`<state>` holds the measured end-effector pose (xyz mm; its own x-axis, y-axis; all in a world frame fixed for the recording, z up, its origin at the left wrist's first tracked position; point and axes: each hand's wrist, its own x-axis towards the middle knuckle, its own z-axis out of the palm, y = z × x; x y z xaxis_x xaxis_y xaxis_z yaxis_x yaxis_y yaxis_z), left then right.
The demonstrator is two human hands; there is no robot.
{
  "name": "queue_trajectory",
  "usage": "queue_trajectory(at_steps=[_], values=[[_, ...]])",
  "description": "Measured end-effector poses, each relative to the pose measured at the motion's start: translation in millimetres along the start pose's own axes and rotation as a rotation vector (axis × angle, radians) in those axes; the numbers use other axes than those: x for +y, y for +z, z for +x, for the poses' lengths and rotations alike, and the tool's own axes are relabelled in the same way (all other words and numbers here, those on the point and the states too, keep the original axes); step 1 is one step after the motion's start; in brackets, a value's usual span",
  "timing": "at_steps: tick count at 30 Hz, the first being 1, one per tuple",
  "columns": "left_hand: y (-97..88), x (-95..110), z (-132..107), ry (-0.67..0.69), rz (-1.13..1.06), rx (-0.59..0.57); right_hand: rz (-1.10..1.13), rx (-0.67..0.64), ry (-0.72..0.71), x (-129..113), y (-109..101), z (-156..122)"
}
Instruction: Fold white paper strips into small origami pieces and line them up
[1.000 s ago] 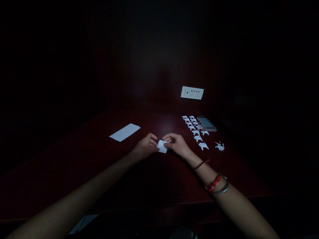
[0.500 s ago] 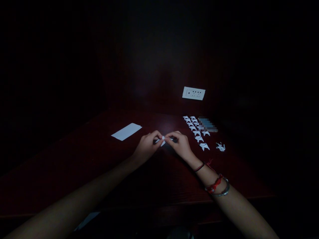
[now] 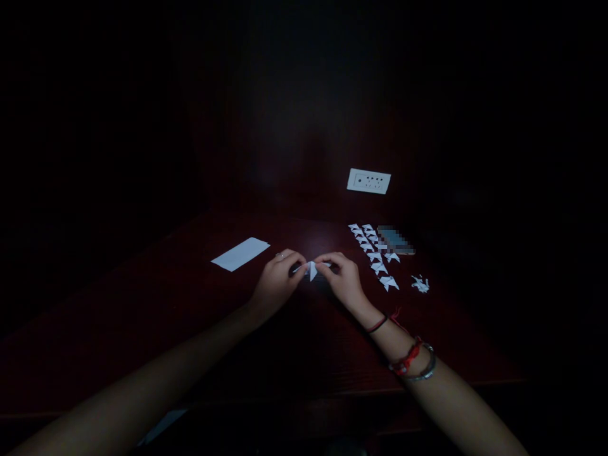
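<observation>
Both of my hands meet over the middle of a dark red table (image 3: 142, 329) in a dim room. My left hand (image 3: 277, 280) and my right hand (image 3: 342, 276) pinch a small white folded paper piece (image 3: 312, 270) between their fingertips, just above the tabletop. A ring shows on a left finger, and bracelets circle my right wrist. Right of my right hand lie several small white folded paper shapes (image 3: 375, 253) in two rows.
A white paper strip (image 3: 240, 253) lies flat to the left of my hands. A crumpled white paper bit (image 3: 420, 284) lies apart at the right. A blurred bluish flat object (image 3: 395, 240) rests behind the folded shapes. A white wall socket (image 3: 368, 181) sits on the dark back wall.
The paper piece between my hands went from a broader flat shape to a narrow folded one. My fingers have closed in on it, and both hands shifted slightly away from me.
</observation>
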<state>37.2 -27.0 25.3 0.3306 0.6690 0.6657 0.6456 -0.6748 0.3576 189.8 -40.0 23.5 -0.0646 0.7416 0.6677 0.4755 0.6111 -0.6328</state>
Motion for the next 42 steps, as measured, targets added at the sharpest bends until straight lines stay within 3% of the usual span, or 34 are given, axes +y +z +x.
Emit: queue_trajectory(at_steps=[5,10,15,22,27,35,42], values=[[-0.3,1,-2,-0.053,-0.001,-0.004,0.136,-0.086,0.102,2,4,1],[1.6,0,-3,-0.001,-0.035,-0.044,0.192,-0.107,0.184,8,6,2],[1.4,1,-2,0.051,-0.101,-0.013,0.134,-0.076,0.139,9,5,0],[0.3,0,0,0.014,-0.099,0.025,-0.038,-0.073,-0.072,-9,-2,0],[0.7,0,-1,-0.024,-0.051,0.028,-0.081,-0.050,-0.067,-8,-1,0],[0.5,7,-2,-0.019,-0.178,0.014,-0.089,0.021,-0.040,-6,-1,0],[2.1,5,-1,0.029,-0.168,0.049,-0.101,-0.028,-0.059,-10,-3,1]])
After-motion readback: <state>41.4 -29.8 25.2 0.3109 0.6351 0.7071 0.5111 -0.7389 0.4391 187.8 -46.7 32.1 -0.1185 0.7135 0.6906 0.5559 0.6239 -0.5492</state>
